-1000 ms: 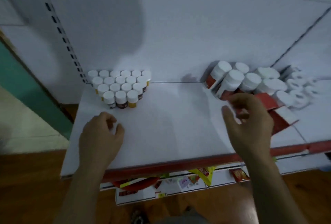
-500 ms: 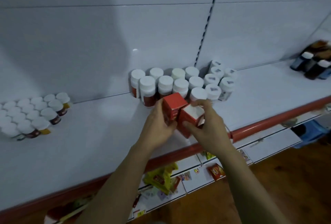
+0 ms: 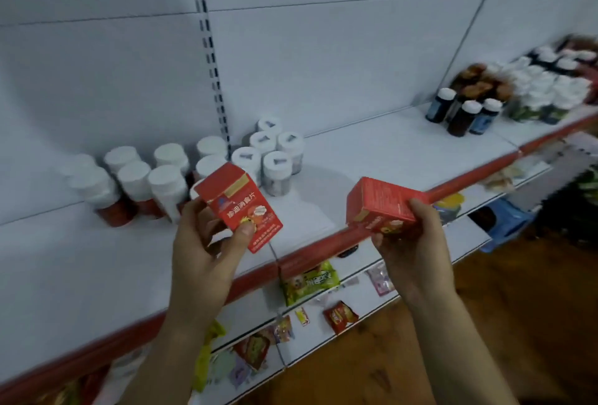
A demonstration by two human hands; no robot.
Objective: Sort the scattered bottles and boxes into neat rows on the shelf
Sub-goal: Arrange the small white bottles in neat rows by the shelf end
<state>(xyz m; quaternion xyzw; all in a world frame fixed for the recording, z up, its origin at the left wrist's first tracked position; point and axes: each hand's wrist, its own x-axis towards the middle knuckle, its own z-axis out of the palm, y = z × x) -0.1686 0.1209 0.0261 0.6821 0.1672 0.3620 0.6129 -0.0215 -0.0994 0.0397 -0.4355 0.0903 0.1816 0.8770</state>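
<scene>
Left hand: the left hand (image 3: 207,252) pinches a red box (image 3: 241,207) between thumb and fingers, its printed front tilted up toward the camera
Right hand: the right hand (image 3: 411,236) grips a second red box (image 3: 382,207) from below, lying on its side
Change: half a second ago both boxes were pressed together low on the shelf; now they are lifted and held well apart
Shelf: a white shelf (image 3: 372,158) with a red front edge runs under both hands
Bottles behind: white-capped bottles with red labels (image 3: 136,184) stand at the back left, partly blurred
Grey bottles: a small cluster with grey-marked caps (image 3: 271,155) stands just beside them
Far right: dark bottles (image 3: 466,113) now show further along the shelf
Below: snack packets (image 3: 310,281) lie on the lower shelf
</scene>
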